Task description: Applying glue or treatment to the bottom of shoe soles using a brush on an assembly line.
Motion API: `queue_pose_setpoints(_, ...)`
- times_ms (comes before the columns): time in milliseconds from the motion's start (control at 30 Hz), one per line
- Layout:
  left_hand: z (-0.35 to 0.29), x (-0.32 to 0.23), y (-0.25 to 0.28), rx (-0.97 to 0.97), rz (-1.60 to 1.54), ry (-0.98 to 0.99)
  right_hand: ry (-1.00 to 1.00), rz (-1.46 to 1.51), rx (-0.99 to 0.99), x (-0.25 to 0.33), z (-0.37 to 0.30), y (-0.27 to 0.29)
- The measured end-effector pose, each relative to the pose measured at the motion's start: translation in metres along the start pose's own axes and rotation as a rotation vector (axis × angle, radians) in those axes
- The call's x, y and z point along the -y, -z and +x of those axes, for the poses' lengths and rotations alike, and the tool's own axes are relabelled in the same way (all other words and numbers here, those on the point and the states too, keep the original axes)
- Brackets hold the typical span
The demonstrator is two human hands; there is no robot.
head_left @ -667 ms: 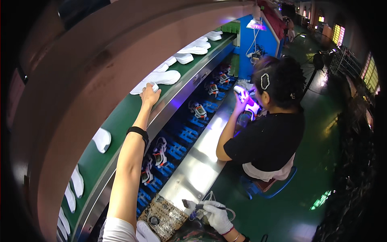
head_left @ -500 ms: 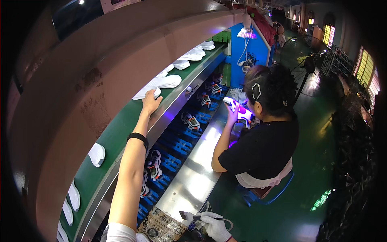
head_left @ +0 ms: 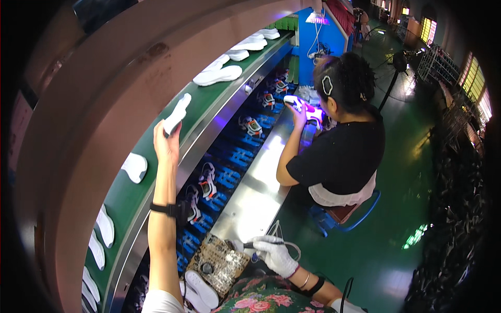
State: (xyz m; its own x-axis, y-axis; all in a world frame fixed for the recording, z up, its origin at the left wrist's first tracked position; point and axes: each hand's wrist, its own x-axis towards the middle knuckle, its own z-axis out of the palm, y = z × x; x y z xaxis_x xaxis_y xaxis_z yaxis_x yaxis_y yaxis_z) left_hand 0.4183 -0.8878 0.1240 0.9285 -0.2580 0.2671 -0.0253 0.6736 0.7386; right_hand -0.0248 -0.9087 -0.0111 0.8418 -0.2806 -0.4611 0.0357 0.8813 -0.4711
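Observation:
My bare left hand [head_left: 167,142], with a dark band on its wrist, is closed around the heel end of a white shoe sole [head_left: 178,112], lifted above the green conveyor belt [head_left: 151,194]. The sole's toe points up and away. In my white-gloved right hand [head_left: 276,256] is a brush with a dark, slim handle [head_left: 259,244]. It is over the edge of a stained, glue-crusted board [head_left: 222,266]. Two white soles [head_left: 202,288] lie side by side near my body, next to that board.
More white soles [head_left: 218,75] rest along the belt, under a brown curved housing [head_left: 104,99]. On a lower blue-slatted conveyor [head_left: 235,156] ride several shoe uppers [head_left: 207,181]. A seated co-worker [head_left: 339,151] holds a shoe under purple light, beside a metal ledge [head_left: 255,206].
My left hand has picked the sole off the belt and drawn it back toward me. The gloved hand with the brush has shifted slightly up. My view has tilted down, showing the two near soles.

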Motion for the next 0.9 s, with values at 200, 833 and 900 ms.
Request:
queue_pose_setpoints(200,-0.17,-0.069,0.025,0.122,-0.138,0.356,0.031,-0.003,0.025,-0.007,-0.005,-0.017)
queue_pose_setpoints(833,-0.42,-0.083,0.064,-0.059,-0.95,0.824,0.367,-0.663,0.374,0.003,-0.051,-0.128)
queue_pose_setpoints(900,-0.42,-0.084,0.069,-0.079,-1.017,0.749,0.508,-0.749,0.387,-0.001,-0.053,-0.133)
